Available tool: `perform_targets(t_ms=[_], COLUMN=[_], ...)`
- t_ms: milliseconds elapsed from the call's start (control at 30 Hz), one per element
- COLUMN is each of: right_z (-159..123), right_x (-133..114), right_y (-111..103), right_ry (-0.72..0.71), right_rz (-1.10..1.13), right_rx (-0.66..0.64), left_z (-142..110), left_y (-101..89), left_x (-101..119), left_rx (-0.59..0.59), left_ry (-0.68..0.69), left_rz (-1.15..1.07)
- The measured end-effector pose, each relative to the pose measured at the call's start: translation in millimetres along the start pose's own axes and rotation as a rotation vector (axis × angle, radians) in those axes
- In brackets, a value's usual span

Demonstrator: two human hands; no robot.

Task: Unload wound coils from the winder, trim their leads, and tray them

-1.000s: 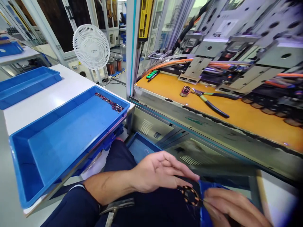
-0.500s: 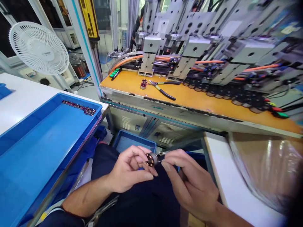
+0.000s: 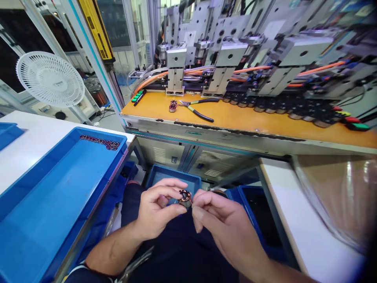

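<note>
The orange worktop (image 3: 241, 121) runs across in front of me, and a long blue tray (image 3: 59, 196) sits to my left. Over my dark-clothed lap (image 3: 188, 251), my right hand (image 3: 228, 220) pinches and my left hand (image 3: 154, 208) grasps. Pliers (image 3: 203, 115) lie on the worktop, handles spread. Between my left thumb and fingers I hold a wound ring (image 3: 185, 199); a thin wire (image 3: 191, 201) at its edge is nipped in my right fingertips.

The single view looks out from the person's head, facing forward and down: the left hand (image 3: 159, 208) and right hand (image 3: 222, 222) sit close below it, the orange bench (image 3: 235, 118) lies farther off ahead, and the blue tray (image 3: 66, 177) fills its left side.
</note>
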State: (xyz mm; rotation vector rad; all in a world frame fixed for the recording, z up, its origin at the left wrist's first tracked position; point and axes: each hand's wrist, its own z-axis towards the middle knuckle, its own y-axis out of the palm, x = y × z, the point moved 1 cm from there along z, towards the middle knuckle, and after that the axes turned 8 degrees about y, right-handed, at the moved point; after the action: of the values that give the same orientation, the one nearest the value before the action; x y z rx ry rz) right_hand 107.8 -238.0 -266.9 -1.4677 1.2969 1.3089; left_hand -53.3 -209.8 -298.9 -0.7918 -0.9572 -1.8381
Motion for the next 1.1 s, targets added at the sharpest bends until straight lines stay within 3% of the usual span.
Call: perform_targets(t_ms=[100, 267, 433, 500, 567, 667, 733, 800, 900, 1000, 1100], right_z=[2.4, 11.8, 17.3, 17.3, 17.2, 16.3, 15.7, 16.3, 18.0, 17.2, 13.1], right_x=[3.3, -0.2, 9.4, 13.4, 13.4, 7.1, 4.3, 5.2, 10.7, 16.4, 17.7], right_y=[-1.7, -6.7, -5.6, -4.6, -4.5, -7.4, -10.4, -14.0, -18.8, -19.5, -17.2], right_ry=[0.136, 0.202, 0.142, 0.043, -0.142, -0.581, -0.84, -1.001, -1.137, -1.234, -1.154], right_rz=[0.151, 0.4, 0.282, 0.195, 0.052, -0.332, -0.649, -0.886, -1.03, -1.066, -0.989], right_rx=[-0.075, -0.112, -0.304, -0.276, -0.154, 0.175, 0.407, 0.562, 0.561, 0.453, 0.408], left_z=[1.3, 4.4, 6.2, 7.8, 9.9, 9.2, 4.4, -2.0, -7.5, -2.0, 7.1], left_y=[-1.6, -4.6, -2.7, -1.1, -1.1, -5.2, -7.4, -5.3, 4.5, 11.6, 10.2], left_x=[-2.9, -5.4, -0.7, -4.4, -14.3, -30.4, -31.3, -21.1, 2.6, 16.7, 19.1], left_rx=[-0.002, -0.031, -0.074, -0.059, 0.043, 0.307, 0.396, 0.291, -0.002, -0.081, -0.129], left_ry=[-0.052, -0.056, -0.031, -0.082, -0.222, -0.425, -0.387, -0.191, 0.132, 0.219, 0.202], left_rz=[-0.095, -0.158, -0.125, -0.172, -0.232, -0.108, 0.071, 0.259, 0.505, 0.601, 0.602])
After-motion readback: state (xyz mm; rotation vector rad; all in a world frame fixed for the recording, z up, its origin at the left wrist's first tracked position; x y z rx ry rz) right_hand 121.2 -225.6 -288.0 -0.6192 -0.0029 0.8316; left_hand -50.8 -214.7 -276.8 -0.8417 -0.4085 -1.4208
